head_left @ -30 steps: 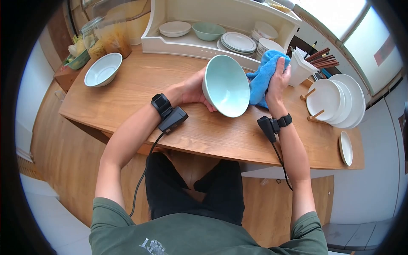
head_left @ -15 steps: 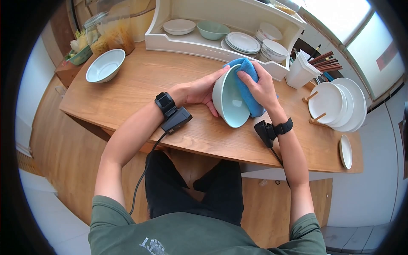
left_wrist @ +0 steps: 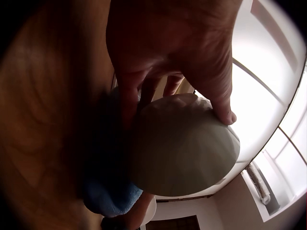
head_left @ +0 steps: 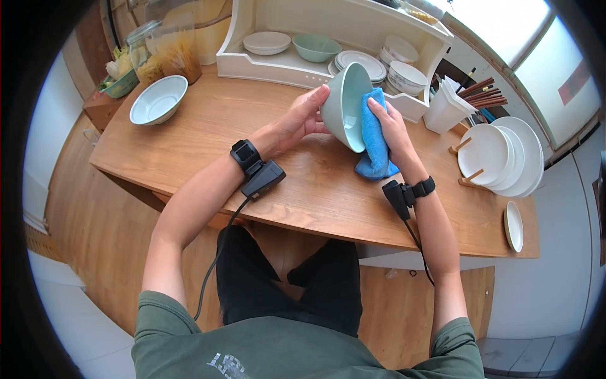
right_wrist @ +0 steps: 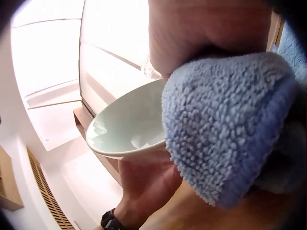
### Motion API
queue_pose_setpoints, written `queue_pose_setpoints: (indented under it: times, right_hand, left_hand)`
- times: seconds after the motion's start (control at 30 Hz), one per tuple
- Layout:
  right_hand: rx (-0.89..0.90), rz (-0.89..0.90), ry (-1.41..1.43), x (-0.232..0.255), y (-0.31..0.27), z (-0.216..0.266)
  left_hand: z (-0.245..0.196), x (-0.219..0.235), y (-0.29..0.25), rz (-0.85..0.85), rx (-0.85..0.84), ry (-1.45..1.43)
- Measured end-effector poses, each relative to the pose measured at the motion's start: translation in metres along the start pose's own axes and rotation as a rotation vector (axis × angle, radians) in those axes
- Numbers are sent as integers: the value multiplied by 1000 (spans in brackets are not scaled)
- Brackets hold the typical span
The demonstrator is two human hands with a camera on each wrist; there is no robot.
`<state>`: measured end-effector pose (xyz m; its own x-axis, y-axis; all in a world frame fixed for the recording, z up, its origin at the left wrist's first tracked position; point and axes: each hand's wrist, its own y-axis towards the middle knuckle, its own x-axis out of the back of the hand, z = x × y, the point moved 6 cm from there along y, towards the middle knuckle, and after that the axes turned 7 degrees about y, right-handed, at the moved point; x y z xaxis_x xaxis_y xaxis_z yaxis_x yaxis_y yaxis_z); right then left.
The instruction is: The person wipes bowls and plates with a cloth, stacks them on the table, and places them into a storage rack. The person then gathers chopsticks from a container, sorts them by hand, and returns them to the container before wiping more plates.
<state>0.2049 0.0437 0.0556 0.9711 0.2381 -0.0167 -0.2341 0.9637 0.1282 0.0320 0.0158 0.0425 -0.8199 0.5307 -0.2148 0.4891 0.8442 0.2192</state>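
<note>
A pale green bowl (head_left: 344,108) is held up over the wooden table, tipped on its side with its opening toward the right. My left hand (head_left: 302,120) grips it from the outside, the thumb near the rim and the fingers under the curved wall (left_wrist: 187,153). In my right hand (head_left: 398,134) is a blue towelling cloth (head_left: 375,136), pinched between thumb and fingers at the bowl's right rim. Its lower end hangs down near the tabletop. In the right wrist view the bunched cloth (right_wrist: 223,124) hides part of the bowl's inside.
Another pale bowl (head_left: 158,101) sits at the table's left. Behind, a white shelf (head_left: 271,71) carries plates and bowls. To the right are a white holder (head_left: 442,110) with chopsticks, plates (head_left: 486,151) in a wooden rack and a small white dish (head_left: 514,226).
My right hand has brought the cloth left to the bowl, then down along its right side. The bowl has turned further onto its side and risen away from me.
</note>
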Motion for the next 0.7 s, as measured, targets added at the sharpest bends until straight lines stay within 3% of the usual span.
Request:
queue_pose_setpoints:
  times: [0.17,0.23,0.33,0.4,0.47,0.53,0.6,0.67,0.7]
  right_hand:
    - [-153,35,131,-3,-1,-12]
    - [-332,105,265,-11,-4,-20]
    - [-439,144,440,-29,-20,-13]
    - [-454,132,449,-29,-23,-15]
    - [-470,120,457,-28,-22,-18]
    - [-244,52,354,-15,-8,-17]
    - [-150,17,273,-3,-1,-15]
    - [33,-67,160,8,3,-6]
    - [34,-64,159,9,3,-4]
  left_hand:
    - [-7,9,4,-62,-186,-58]
    - [-10,9,4,-67,-221,-71]
    - [-18,7,0,-95,-276,-58]
    - [-19,9,1,-118,-294,-30]
    - [-19,8,4,-31,-375,101]
    - [-20,4,4,13,-378,198]
    - [-24,-3,1,56,-383,295]
    - [-17,-9,-3,74,-175,-22]
    - [-18,-7,-3,72,-176,-22]
